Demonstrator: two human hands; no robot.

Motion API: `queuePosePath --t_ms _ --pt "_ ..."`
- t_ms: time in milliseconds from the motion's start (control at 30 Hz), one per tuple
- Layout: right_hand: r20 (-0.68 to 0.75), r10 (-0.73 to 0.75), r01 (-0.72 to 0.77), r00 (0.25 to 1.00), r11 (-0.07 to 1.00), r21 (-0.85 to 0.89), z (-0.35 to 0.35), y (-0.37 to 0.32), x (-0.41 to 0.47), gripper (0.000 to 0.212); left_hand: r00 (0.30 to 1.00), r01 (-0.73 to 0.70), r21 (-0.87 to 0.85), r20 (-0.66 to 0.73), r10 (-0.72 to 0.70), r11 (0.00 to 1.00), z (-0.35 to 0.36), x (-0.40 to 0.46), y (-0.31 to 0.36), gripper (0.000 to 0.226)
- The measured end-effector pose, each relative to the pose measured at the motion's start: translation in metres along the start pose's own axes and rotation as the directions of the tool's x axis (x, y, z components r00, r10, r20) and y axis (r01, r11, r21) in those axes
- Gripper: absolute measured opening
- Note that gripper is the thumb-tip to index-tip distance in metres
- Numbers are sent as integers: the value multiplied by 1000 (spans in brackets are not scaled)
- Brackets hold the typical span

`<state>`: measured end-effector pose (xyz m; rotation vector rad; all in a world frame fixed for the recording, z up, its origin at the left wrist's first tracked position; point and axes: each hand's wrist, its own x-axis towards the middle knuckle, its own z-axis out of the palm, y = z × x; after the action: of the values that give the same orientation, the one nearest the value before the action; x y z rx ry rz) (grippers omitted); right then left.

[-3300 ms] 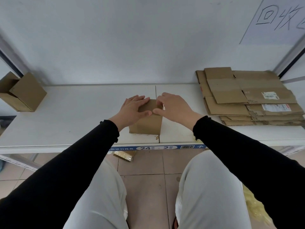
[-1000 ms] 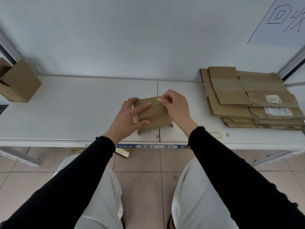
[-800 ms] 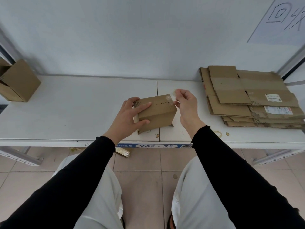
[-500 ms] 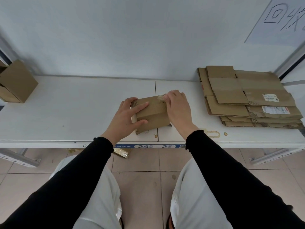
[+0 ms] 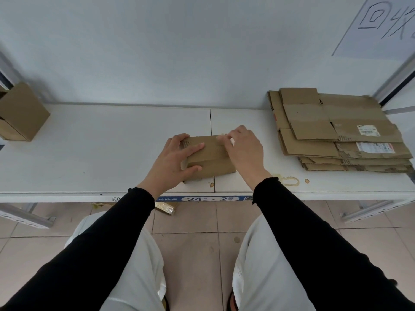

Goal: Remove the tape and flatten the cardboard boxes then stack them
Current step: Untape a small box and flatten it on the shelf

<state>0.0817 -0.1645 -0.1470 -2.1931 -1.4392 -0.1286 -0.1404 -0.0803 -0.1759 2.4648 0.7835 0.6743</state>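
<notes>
Cardboard box (image 5: pixel 208 157) sat near the front edge of the smooth white surface (image 5: pixel 101 149), mid-width.
Left hand (image 5: pixel 173 163) gripped its left end, thumb below; right hand (image 5: pixel 243 149) pinched pale tape (image 5: pixel 221 137) at its top far corner. Flattened corrugated sheets (image 5: pixel 336 131) lay stacked toward the right edge.

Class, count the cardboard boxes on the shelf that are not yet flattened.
2: one box between both hands at the middle, one open box at the far left edge, partly cut off.

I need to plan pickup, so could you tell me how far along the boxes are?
Done: a stack of flattened boxes lies at right. In hand: the left hand steadies a small box while the right hand picks at its tape. Left: one unflattened box at far left.
</notes>
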Motion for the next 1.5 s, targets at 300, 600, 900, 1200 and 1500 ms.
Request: queuePosePath --t_ms 300,600,900,1200,1500 --pt "162 403 -426 901 750 506 13 8 -2 16 1000 21 31 -7 -21 999 2 -1 4 58" --pt "344 460 -569 818 570 592 25 11 -6 30 999 48 -43 -15 -48 998 -2 -7 -2 58" --pt "592 413 -712 692 254 655 32 10 -5 39 996 83 -58 -13 -84 995 -6 -8 -1 58" --pt "677 406 -753 613 41 657 32 17 -4 38 994 101 -53 -28 -102 994 -5 -9 -3 58" --pt "628 542 -676 559 -141 723 22 43 5 3 992 123 -74 -26 -126 990 -5 -8 -1 56"
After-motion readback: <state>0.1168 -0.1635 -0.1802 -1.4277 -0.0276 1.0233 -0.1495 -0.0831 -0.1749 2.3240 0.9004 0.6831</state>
